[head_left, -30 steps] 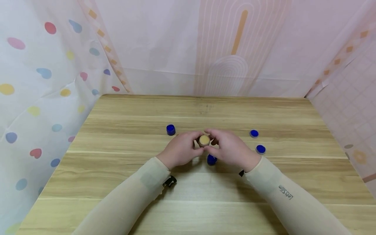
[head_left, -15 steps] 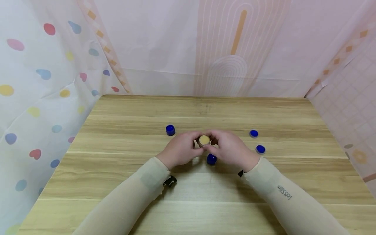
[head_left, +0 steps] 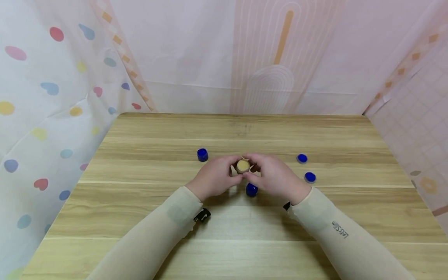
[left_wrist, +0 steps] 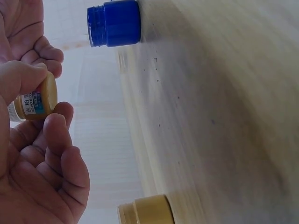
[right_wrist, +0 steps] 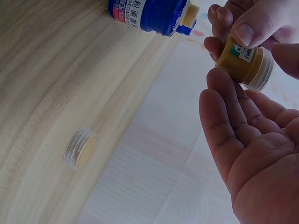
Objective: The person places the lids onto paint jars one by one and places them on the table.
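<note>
"Which way does the yellow jar (head_left: 243, 167) point?"

"Its cap (right_wrist: 260, 71) faces up, the long axis near vertical but tilted a little, held over the middle of the counter (head_left: 175, 128)."

"Room around it?"

"Left of the hands stands another jar (head_left: 202, 155); a blue jar (head_left: 251, 190) is just on their near side; beyond, wood runs to the far edge; two round lids (head_left: 310, 177) lie to the right."

"And the grip?"

"Left hand (head_left: 215, 179) holds the jar, thumb across it; right hand (head_left: 276, 179) curves narrowly round its cap end."
</note>
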`<state>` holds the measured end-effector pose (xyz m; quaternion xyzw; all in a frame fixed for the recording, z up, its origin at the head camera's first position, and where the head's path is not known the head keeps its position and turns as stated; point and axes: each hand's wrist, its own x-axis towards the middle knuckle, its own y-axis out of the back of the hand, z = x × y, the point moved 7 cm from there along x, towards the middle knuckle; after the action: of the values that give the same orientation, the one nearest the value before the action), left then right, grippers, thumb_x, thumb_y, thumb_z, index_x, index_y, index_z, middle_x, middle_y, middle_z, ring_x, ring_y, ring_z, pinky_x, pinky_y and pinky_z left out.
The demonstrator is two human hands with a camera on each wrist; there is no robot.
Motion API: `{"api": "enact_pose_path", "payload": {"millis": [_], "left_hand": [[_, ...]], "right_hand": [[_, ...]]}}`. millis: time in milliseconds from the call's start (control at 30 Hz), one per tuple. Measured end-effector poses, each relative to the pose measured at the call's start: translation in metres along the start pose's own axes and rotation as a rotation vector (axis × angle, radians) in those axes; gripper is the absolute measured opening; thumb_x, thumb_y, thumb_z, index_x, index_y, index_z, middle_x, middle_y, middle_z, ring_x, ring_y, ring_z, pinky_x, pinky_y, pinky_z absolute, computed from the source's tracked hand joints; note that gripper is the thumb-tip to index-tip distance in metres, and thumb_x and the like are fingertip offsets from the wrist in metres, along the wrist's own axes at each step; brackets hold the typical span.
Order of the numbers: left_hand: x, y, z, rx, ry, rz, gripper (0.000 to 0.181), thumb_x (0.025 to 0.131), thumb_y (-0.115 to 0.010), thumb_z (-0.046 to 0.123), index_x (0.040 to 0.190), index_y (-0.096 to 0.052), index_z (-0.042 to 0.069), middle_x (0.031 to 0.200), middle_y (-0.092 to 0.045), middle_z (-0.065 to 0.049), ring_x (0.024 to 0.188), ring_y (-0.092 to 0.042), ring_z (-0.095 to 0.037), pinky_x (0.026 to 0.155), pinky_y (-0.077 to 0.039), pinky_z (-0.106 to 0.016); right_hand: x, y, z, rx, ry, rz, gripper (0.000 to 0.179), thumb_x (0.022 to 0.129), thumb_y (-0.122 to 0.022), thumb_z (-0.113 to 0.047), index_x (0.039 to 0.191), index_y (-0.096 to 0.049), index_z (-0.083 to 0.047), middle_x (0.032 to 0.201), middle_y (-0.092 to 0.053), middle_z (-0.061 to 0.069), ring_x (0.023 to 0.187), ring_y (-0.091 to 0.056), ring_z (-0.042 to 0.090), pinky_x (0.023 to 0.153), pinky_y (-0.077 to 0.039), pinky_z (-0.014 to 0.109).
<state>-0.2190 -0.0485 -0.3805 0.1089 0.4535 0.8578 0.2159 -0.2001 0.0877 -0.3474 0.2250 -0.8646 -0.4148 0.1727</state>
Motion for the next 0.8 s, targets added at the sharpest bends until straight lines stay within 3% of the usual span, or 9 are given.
{"api": "enact_pose_path", "payload": {"millis": [267, 367, 567, 800], "left_hand": [[0.0, 0.0, 0.0, 0.001, 0.002, -0.002, 0.04, 0.097, -0.076, 0.032, 0.133, -0.067, 0.018, 0.098, -0.068, 0.005, 0.073, -0.06, -0.012, 0.064, -0.05, -0.028], [0.0, 0.001, 0.0, 0.004, 0.0, 0.001, 0.042, 0.097, -0.076, 0.031, 0.136, -0.067, 0.019, 0.098, -0.068, 0.005, 0.072, -0.059, -0.012, 0.063, -0.05, -0.028], [0.004, 0.001, 0.002, -0.004, -0.014, -0.009, 0.038, 0.097, -0.073, 0.029, 0.133, -0.068, 0.017, 0.102, -0.069, 0.003, 0.075, -0.06, -0.013, 0.066, -0.051, -0.029], [0.009, 0.002, 0.003, 0.005, -0.027, 0.009, 0.038, 0.097, -0.074, 0.028, 0.133, -0.068, 0.017, 0.107, -0.07, 0.002, 0.077, -0.061, -0.012, 0.069, -0.052, -0.029]], "right_hand": [[0.0, 0.0, -0.002, 0.011, 0.037, 0.004, 0.043, 0.099, -0.072, -0.016, 0.14, -0.064, -0.006, 0.127, -0.074, 0.009, 0.1, -0.074, 0.021, 0.087, -0.062, 0.041], [0.0, 0.0, -0.001, 0.025, 0.012, 0.002, 0.043, 0.1, -0.071, -0.016, 0.141, -0.064, -0.008, 0.13, -0.073, 0.008, 0.101, -0.074, 0.02, 0.087, -0.062, 0.04], [0.002, -0.001, 0.008, 0.046, -0.097, 0.008, 0.038, 0.1, -0.074, -0.023, 0.133, -0.066, -0.006, 0.116, -0.077, 0.008, 0.099, -0.073, 0.019, 0.085, -0.061, 0.038], [0.002, 0.0, 0.007, 0.051, -0.059, 0.027, 0.049, 0.1, -0.073, -0.019, 0.144, -0.059, -0.005, 0.122, -0.075, 0.009, 0.101, -0.074, 0.021, 0.085, -0.062, 0.039]]}}
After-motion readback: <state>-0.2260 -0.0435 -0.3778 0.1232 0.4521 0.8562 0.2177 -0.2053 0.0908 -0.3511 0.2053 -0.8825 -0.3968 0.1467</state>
